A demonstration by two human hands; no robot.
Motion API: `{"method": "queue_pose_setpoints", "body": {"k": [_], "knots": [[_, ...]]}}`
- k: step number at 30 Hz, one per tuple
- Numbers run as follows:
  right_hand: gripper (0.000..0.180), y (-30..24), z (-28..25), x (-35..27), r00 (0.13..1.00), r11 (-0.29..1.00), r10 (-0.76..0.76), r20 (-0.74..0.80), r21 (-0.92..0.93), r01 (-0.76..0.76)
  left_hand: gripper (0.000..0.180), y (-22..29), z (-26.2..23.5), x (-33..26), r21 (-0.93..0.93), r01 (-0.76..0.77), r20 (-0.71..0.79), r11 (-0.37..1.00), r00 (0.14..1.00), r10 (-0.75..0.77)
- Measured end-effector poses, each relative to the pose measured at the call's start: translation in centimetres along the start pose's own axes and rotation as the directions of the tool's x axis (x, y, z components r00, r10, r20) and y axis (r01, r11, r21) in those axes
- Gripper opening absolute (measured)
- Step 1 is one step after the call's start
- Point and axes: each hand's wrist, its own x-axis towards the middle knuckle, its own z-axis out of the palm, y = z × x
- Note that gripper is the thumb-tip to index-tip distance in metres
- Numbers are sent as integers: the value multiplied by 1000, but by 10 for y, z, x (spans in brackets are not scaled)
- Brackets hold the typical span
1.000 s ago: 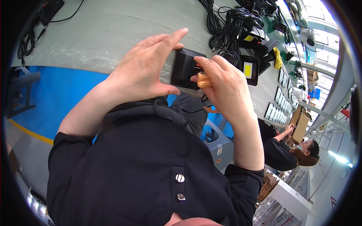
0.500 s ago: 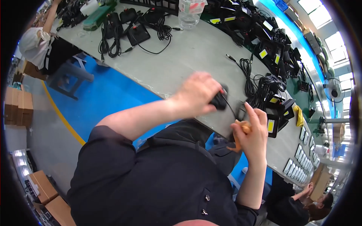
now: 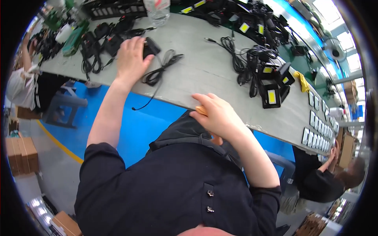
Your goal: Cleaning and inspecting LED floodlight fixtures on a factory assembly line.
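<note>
My left hand (image 3: 132,59) is at the left part of the table, its fingers and thumb against the side of a small black corded box (image 3: 151,47). The hand covers part of that box. From it a black cable (image 3: 157,72) lies loosely bundled on the table, and one end hangs over the front edge. My right hand (image 3: 216,116) is above the table's front edge, close to my body, its fingers curled round an orange thing (image 3: 201,110). Most of the orange thing is hidden, so its kind cannot be made out.
Similar black corded boxes (image 3: 91,45) lie on the left, beside a green box-shaped thing (image 3: 75,39). A clear plastic container (image 3: 158,13) stands at the back. To the right are black lamps (image 3: 271,96) with yellow panels, a yellow cloth (image 3: 302,82) and rows of pale pieces (image 3: 317,137). Co-workers sit at both sides.
My left hand has carried the black corded box leftward across the table to the other boxes, its cable trailing. My right hand has moved left and nearer my body, keeping the orange thing.
</note>
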Motion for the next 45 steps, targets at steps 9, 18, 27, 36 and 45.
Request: {"method": "queue_pose_setpoints", "body": {"k": [9,18,27,36,45], "knots": [[33,19,-27,-54,973,988,65,-220,154,-31,64,-33,-9,5,-283,201,-25,938,976,-217],[31,46,-45,-157,865,906,333,-376,380,-183,41,66,-66,-100,-219,209,197,953,966,-167],[29,59,-41,-206,789,902,346,-507,412,-131,28,71,-77,-69,-624,504,516,597,839,-170],[27,75,-29,-238,764,878,401,-505,451,-163,25,63,-39,39,-596,260,148,760,966,-214],[30,86,-25,-254,716,857,473,-514,456,-239,31,-32,31,41,61,21,230,998,973,-34]]}}
